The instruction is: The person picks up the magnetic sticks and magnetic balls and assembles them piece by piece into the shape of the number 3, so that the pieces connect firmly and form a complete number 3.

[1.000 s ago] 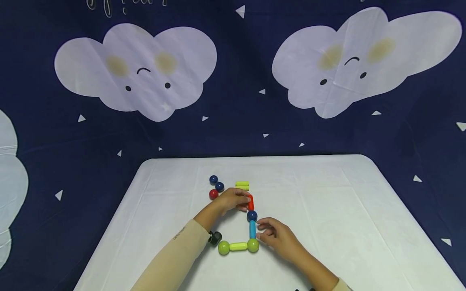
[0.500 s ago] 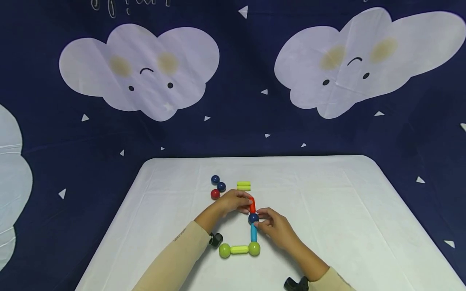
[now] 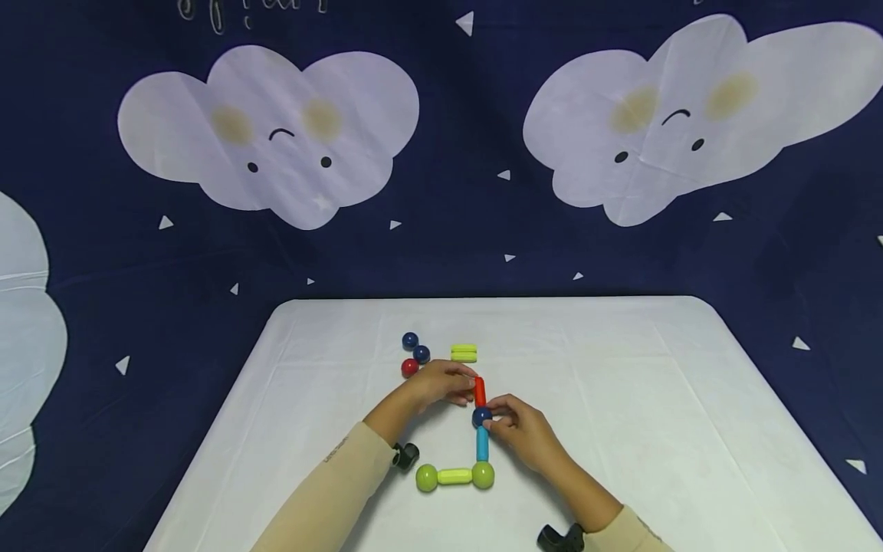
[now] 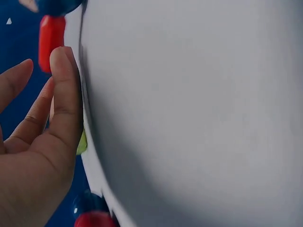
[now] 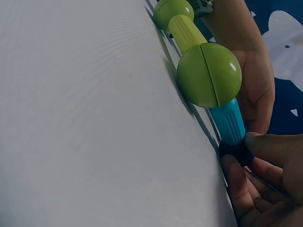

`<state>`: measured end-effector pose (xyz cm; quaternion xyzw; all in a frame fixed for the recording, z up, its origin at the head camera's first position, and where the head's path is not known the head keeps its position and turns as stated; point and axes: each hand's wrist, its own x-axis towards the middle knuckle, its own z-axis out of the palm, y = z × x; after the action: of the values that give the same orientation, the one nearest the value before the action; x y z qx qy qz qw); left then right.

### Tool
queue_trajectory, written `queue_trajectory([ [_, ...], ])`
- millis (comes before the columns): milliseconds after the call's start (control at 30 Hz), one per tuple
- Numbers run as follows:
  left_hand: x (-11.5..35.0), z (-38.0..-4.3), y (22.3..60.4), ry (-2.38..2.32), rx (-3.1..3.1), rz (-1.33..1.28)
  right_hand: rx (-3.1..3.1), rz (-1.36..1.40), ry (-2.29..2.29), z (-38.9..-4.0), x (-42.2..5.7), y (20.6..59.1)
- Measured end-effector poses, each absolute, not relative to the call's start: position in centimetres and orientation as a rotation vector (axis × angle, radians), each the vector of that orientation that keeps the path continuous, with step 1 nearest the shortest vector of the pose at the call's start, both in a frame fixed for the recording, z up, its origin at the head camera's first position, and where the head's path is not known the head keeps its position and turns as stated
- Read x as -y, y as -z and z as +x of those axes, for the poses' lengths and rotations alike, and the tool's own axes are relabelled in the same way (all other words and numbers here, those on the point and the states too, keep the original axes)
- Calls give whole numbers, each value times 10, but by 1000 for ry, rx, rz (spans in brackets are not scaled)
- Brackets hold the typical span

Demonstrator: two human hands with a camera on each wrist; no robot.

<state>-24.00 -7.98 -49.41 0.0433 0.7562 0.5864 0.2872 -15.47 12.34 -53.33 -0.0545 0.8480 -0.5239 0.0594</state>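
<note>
Green balls, a yellow-green rod (image 3: pixel 454 476), a light blue rod (image 3: pixel 482 444), a dark blue ball (image 3: pixel 481 417) and a red rod (image 3: pixel 480 392) form an L-shaped chain on the white table. My right hand (image 3: pixel 526 432) pinches the dark blue ball between thumb and fingers, seen close in the right wrist view beside the nearer green ball (image 5: pixel 209 74). At the far end of the chain, my left hand (image 3: pixel 444 382) has its fingers parted next to the red rod. In the left wrist view the thumb tip overlaps the rod's free end, with the index finger away from it.
Beyond my left hand lie a loose red ball (image 3: pixel 410 368) and two dark blue balls (image 3: pixel 421 354). Two yellow-green rods (image 3: pixel 464 353) lie side by side near them. A dark cloth with printed clouds (image 3: pixel 269 138) hangs behind the table (image 3: pixel 621 368).
My right hand has moved up from beside the light blue rod and taken hold of the dark blue ball. My left fingers have loosened from the red rod, which stays joined to the ball.
</note>
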Motion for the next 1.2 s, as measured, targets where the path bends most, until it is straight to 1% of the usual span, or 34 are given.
queue_trajectory([
  [233, 103, -240, 484, -1725, -2135, 117, -2580, -148, 1576, -154, -122, 533],
  [500, 137, -245, 476, -1852, -2234, -72, -2567, -138, 1581, -152, -123, 534],
  [700, 157, -246, 478, -1809, -2374, -152, -2558, -160, 1601, -152, -123, 534],
  [1000, 162, -248, 494, -1595, -2509, -194, -2549, -163, 1606, -152, -124, 535],
  [1200, 159, -245, 494, -1546, -2481, -220, -2528, -177, 1626, -152, -125, 535],
])
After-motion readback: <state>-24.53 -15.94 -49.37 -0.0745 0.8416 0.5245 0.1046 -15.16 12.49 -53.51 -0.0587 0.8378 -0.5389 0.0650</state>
